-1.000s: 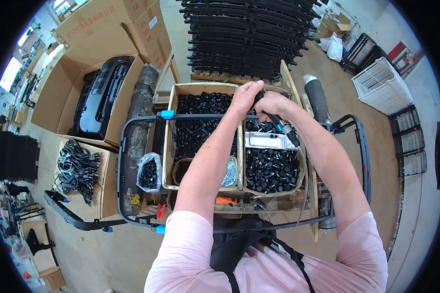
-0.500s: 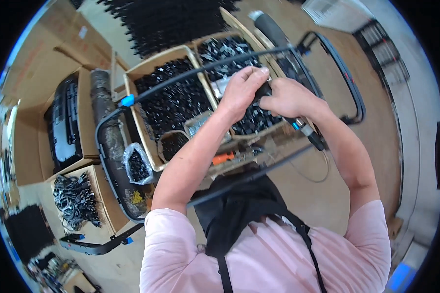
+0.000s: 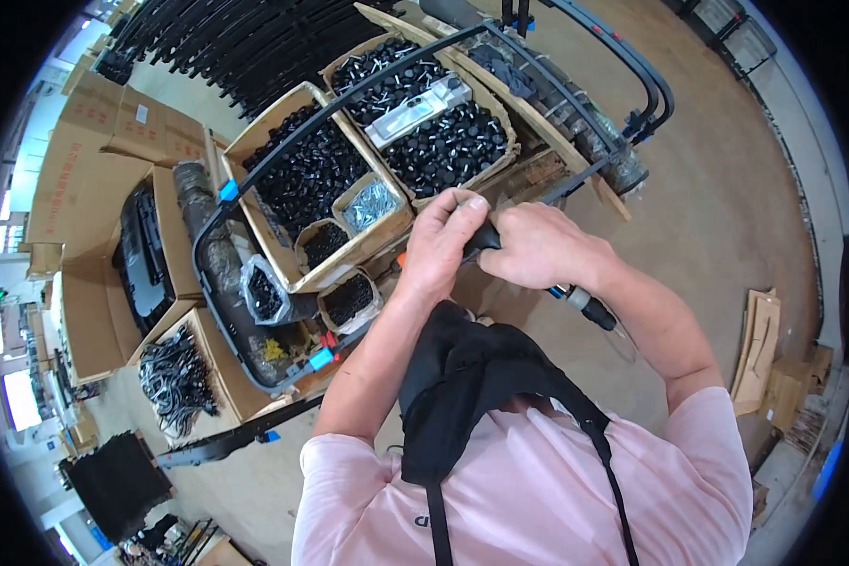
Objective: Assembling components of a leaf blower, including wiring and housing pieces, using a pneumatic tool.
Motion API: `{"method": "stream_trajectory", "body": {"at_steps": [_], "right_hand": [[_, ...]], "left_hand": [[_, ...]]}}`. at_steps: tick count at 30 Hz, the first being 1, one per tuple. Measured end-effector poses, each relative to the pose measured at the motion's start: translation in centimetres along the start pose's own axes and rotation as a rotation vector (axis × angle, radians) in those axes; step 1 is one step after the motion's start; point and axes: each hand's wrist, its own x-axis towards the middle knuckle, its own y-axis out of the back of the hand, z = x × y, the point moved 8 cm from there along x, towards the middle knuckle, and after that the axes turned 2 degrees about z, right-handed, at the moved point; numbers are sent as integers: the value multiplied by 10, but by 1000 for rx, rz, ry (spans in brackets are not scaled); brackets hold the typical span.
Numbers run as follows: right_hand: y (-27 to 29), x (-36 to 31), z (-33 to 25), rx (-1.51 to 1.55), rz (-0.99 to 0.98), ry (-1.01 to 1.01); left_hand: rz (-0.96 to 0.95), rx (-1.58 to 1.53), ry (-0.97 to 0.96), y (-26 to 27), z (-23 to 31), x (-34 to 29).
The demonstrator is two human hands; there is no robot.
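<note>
My right hand (image 3: 549,247) is wrapped round a black air screwdriver (image 3: 590,307), whose rear end with a blue ring and thin hose sticks out below the wrist. My left hand (image 3: 445,236) is closed, thumb against fingers, at the black front part of the tool. Whatever sits in that pinch is hidden. Both hands are over the near side of a large black tubular frame (image 3: 387,85) with blue clips, which lies across the boxes. My arms and hands cover part of its near bar.
Cardboard boxes of black knobs (image 3: 448,146) and black parts (image 3: 302,160) stand beyond the hands. A silver box (image 3: 368,205) holds screws. At left are a carton with a black panel (image 3: 146,255) and a bundle of cables (image 3: 177,382). A wooden plank (image 3: 538,123) lies far right.
The view has shifted, so more of the boxes shows. Both hands and the screwdriver have come nearer to me, from the frame's right part to its near side. Their grips look the same.
</note>
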Motion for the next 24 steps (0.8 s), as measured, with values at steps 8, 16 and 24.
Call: {"method": "stream_trajectory", "body": {"at_steps": [8,16,24], "right_hand": [[-24,-1,-4,-21,21,80],[-23,-5,-12,-58,22,68],[-25,2,-11,-68,15,42]], "left_hand": [[155,-1,-96,14,-8,-25],[187,8,-161,18,-9,-28],[180,-29,-105,18,-8,-25]]}}
